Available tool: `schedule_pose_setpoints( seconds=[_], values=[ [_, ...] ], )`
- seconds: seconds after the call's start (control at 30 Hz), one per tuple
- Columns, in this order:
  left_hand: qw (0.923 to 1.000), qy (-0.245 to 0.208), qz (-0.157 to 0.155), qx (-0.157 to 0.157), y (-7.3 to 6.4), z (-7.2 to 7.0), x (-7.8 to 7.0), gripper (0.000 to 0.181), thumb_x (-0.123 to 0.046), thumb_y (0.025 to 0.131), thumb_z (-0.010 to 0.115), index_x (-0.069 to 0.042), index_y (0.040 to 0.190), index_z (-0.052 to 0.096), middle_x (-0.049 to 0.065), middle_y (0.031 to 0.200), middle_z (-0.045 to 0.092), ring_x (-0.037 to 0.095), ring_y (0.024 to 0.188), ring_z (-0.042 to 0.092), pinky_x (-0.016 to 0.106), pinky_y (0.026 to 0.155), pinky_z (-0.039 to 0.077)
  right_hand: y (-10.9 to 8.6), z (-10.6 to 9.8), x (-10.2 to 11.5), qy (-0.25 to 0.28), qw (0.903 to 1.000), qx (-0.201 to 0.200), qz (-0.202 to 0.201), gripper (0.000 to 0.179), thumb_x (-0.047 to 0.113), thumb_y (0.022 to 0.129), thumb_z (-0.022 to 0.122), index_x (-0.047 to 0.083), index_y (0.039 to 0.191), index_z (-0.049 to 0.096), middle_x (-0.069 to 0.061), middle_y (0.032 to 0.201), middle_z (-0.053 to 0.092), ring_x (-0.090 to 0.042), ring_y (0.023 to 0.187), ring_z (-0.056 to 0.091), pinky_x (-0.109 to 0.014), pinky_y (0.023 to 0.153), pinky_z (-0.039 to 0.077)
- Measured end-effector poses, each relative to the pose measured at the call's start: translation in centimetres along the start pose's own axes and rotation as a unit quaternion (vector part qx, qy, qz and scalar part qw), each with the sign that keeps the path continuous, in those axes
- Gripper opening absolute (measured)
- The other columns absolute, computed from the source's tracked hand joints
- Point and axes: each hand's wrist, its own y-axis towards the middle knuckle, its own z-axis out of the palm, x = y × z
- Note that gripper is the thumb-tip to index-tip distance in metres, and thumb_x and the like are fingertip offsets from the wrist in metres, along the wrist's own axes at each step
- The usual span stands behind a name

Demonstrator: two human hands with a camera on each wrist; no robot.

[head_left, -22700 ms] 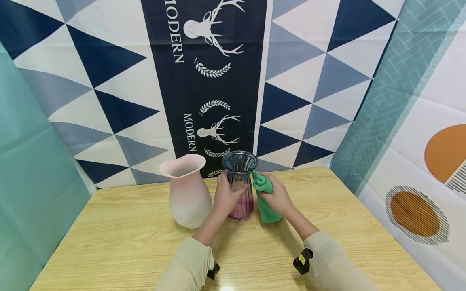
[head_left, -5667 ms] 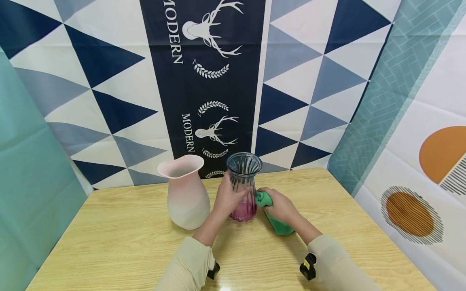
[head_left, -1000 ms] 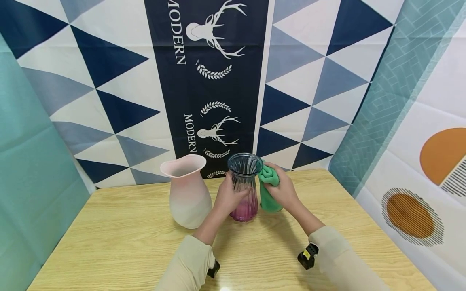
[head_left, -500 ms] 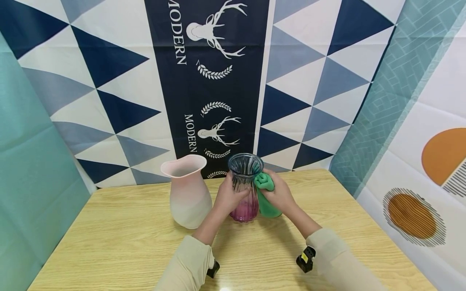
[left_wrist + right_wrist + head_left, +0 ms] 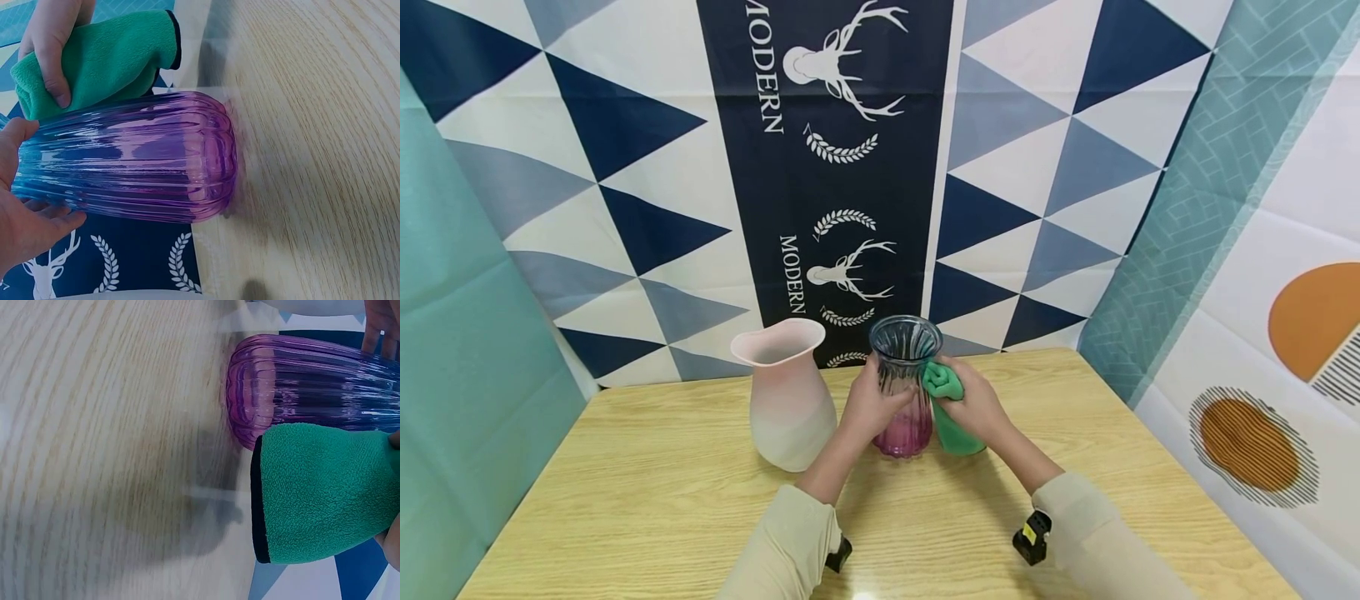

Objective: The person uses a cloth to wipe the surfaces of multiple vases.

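A ribbed glass vase (image 5: pixel 904 433), blue at the flared rim and fading to pink-purple at the base, stands upright on the table. My left hand (image 5: pixel 868 404) grips its left side around the neck, thumb across the front. On the other side my right hand (image 5: pixel 976 402) holds a bunched green cloth (image 5: pixel 957 432) against the vase just below the rim, its lower part hanging down. In the left wrist view the cloth (image 5: pixel 119 59) lies along the vase (image 5: pixel 144 156), and its dark-edged end shows. The right wrist view shows the cloth (image 5: pixel 325 494) overlapping the vase (image 5: pixel 300 381).
A pink-and-white vase (image 5: pixel 790 408) with a wavy rim stands close left of my left hand. The light wood table (image 5: pixel 662 500) reaches back to a patterned cloth backdrop (image 5: pixel 842 183). Side hangings stand at left and right.
Over the last second the cloth in my right hand shifts down and up slightly along the vase's right side. Earlier it swung lower and outward. The left hand keeps its grip.
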Motion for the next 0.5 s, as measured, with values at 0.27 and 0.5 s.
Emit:
schedule_pose_setpoints(
  seconds=[0.27, 0.5],
  values=[
    [1.0, -0.005, 0.004, -0.005, 0.0, 0.1, 0.1, 0.071, -0.02, 0.079, 0.071, -0.005, 0.138, 0.036, 0.018, 0.134, 0.051, 0.032, 0.128, 0.045, 0.048, 0.108, 0.036, -0.8, 0.3, -0.5, -0.016, 0.9994, 0.03, 0.006, 0.054, 0.006, 0.078, 0.07, 0.007, 0.129, 0.053, -0.019, 0.124, 0.058, -0.037, 0.112, 0.056, -0.054, 0.09, 0.047],
    [0.9999, -0.002, 0.009, -0.006, 0.1, 0.2, -0.1, 0.069, -0.021, 0.078, 0.072, -0.008, 0.136, 0.037, 0.015, 0.131, 0.053, 0.028, 0.124, 0.05, 0.045, 0.106, 0.039, -1.3, 0.5, -1.1, -0.027, 0.9985, 0.046, 0.012, 0.054, 0.005, 0.078, 0.07, 0.008, 0.129, 0.052, -0.018, 0.124, 0.058, -0.036, 0.112, 0.056, -0.053, 0.09, 0.047]
  ],
)
